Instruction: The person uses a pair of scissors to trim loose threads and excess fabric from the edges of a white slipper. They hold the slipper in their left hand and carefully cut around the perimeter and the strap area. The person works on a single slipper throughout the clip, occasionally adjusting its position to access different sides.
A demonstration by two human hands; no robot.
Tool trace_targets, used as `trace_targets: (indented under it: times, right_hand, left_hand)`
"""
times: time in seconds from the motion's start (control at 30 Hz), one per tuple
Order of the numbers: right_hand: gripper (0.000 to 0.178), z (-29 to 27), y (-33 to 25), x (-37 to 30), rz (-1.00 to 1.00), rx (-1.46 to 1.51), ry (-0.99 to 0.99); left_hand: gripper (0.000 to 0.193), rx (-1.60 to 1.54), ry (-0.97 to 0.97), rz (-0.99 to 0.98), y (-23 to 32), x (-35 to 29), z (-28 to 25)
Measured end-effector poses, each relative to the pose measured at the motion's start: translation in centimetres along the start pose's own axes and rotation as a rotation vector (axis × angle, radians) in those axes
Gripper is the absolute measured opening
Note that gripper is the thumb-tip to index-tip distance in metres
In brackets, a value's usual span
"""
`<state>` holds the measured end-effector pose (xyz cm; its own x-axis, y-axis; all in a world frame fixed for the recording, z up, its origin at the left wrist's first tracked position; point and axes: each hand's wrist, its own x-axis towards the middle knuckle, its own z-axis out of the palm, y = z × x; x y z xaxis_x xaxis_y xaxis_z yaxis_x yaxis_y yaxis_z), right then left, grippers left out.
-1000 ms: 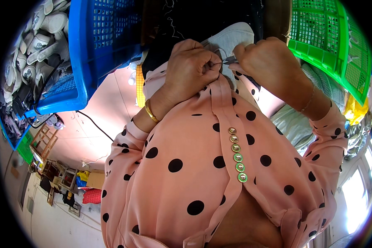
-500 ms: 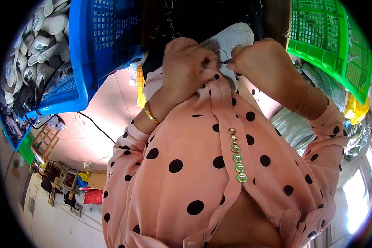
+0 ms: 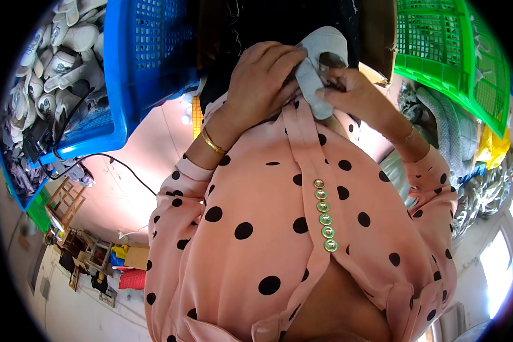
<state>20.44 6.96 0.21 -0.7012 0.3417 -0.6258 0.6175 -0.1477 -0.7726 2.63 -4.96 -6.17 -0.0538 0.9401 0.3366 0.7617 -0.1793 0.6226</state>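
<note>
A pale grey-white shoe upper [image 3: 312, 85] lies between my hands over my lap, its rounded end pointing away from me and a dark opening showing on its right. My left hand [image 3: 263, 80] holds its left edge with curled fingers; the thumb side is partly hidden. From the right, my right hand [image 3: 356, 94] pinches it beside the opening, thumb on the pale strip that runs toward me. Whether anything small is also inside the right fingers, I cannot make out.
A blue crate [image 3: 117, 108] stands on the left, near piled pale shoe uppers [image 3: 60, 62]. On the right is a green crate [image 3: 439, 74], with grey fabric pieces [image 3: 447, 125] and a yellow bag [image 3: 493, 149] below. A black cable [image 3: 128, 166] crosses on the left.
The shoe upper has turned so its opening and strip show. My right hand has gone from a tight fist to a pinch on it, and the dark thin thing between my hands no longer shows.
</note>
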Motion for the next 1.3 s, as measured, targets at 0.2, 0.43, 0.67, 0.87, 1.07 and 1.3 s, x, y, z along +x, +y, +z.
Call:
trace_targets:
  times: [0.2,0.43,0.67,0.87,1.07,1.3]
  right_hand:
    - [0.02,-2.6,-4.1,0.3,-0.104,0.444,-0.015]
    - [0.029,-3.3,-5.3,-1.4,-0.442,0.112,0.157]
    - [0.017,-1.3,-3.7,-0.3,-0.6,0.004,0.313]
    - [0.023,-0.8,-3.4,1.1,-0.429,0.462,0.096]
    - [0.033,-2.7,-3.2,0.1,-0.787,-0.654,0.683]
    - [0.04,-3.9,-5.3,-0.9,-0.831,-1.239,0.736]
  left_hand:
    - [0.025,-0.17,0.194,0.107,0.1,5.0,-1.5]
    - [0.015,-0.434,0.016,-0.209,2.0,4.8,-5.5]
    - [0.018,-0.694,-0.213,-0.369,3.1,3.8,-6.1]
    - [0.02,-1.03,-0.181,-0.532,3.3,4.2,-6.3]
    - [0.02,-1.072,-0.115,-0.667,2.8,4.1,-6.3]
    - [0.021,-1.054,-0.004,-0.699,3.4,5.1,-6.9]
